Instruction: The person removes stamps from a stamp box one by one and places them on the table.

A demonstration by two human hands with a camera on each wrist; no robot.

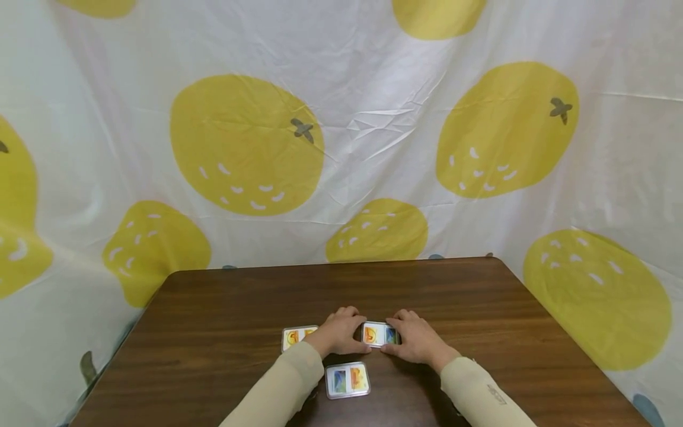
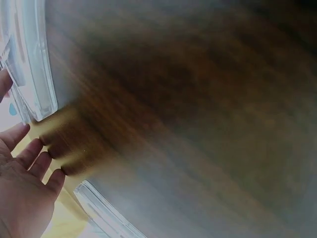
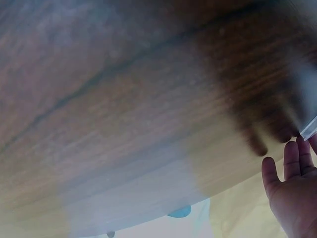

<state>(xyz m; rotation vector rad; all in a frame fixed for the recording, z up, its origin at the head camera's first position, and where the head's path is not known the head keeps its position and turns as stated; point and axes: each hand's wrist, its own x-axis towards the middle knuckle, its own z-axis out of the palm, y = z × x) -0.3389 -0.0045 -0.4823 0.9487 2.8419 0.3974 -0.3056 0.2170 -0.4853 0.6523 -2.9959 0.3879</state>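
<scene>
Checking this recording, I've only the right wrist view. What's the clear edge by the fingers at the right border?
Observer: The head view shows it belongs to a clear plastic case with orange and blue pictures inside.
Operator: Where is the left hand?
Observer: At that case's left end, the left hand has a finger and thumb by opposite edges.
Operator: Is anything lying closer to the person?
Observer: Yes, a second picture case lies nearer the person.
</scene>
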